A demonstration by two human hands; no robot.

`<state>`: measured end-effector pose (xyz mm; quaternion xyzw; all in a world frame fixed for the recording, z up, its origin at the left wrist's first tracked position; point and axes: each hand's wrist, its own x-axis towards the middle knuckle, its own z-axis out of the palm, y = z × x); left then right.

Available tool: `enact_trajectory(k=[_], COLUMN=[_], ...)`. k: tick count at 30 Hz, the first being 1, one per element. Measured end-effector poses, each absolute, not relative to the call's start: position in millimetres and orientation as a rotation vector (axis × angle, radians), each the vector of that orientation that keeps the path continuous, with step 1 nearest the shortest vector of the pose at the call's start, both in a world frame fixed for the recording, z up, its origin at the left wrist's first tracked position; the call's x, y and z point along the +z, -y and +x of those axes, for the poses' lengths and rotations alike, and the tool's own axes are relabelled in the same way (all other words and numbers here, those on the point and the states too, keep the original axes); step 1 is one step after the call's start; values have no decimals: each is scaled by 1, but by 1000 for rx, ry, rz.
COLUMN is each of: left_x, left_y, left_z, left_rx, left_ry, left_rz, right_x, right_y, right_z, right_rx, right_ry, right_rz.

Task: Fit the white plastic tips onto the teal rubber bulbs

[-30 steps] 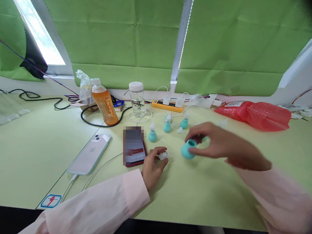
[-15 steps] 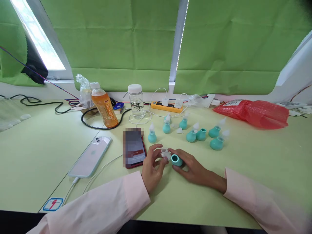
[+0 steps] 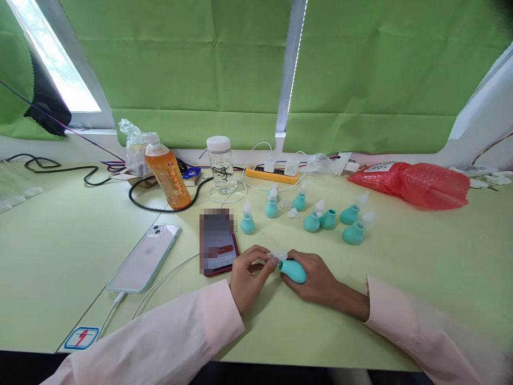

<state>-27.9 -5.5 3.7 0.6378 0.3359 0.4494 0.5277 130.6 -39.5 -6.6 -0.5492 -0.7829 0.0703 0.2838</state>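
Note:
My right hand [image 3: 316, 277] is wrapped round a teal squeeze bulb [image 3: 294, 271], which lies on its side with its mouth toward the left. A translucent plastic nozzle [image 3: 279, 254] is pinched between the fingertips of my left hand [image 3: 252, 275], close above the bulb's mouth. Fingers partly cover the nozzle, and I cannot tell whether it touches the bulb. Beyond my hands stand several teal bulbs fitted with clear nozzles, among them one nozzled bulb [image 3: 247, 223] at the left. One bulb without a nozzle [image 3: 328, 219] stands among them, its mouth uncovered.
Left of my hands lie a red-cased phone [image 3: 222, 262] and a pale phone [image 3: 146, 256] on a charging cable. Farther back are an orange drink bottle [image 3: 168, 174], a clear water bottle [image 3: 222, 168], a yellow power strip [image 3: 268, 174] and a red plastic bag [image 3: 420, 184].
The bulb in my right hand has turned from its mouth facing me to lying sideways. The nozzle in my left hand has tipped over and come nearer the bulb's mouth.

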Motion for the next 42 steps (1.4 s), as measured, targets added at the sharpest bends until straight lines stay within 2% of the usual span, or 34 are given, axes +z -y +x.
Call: enact_trajectory(k=[6, 16, 19, 23, 26, 29, 36, 42], left_x=[4, 4, 5, 7, 6, 3, 0, 5], left_y=[7, 6, 5, 2, 2, 4, 11, 12], left_z=[-28, -26, -26, -26, -26, -26, -29, -30], left_rx=[1043, 893, 805, 712, 694, 740, 793, 763], left_ry=[-796, -738, -746, -699, -701, -739, -731, -638], left_rz=[1352, 1421, 1435, 1393, 1379, 1453, 1643, 1589], right_x=[-5, 0, 0, 1, 1, 2, 14, 23], right_y=[36, 34, 34, 35, 35, 36, 37, 42], right_z=[137, 146, 150, 154, 154, 151, 143, 141], right_rx=[137, 125, -60, -501, -604, -349, 657, 1098], right_ry=[2058, 2119, 2182, 2318, 2379, 2374, 2176, 1958], right_rz=[-1487, -1395, -1377, -1271, -1239, -1309, -1395, -1358])
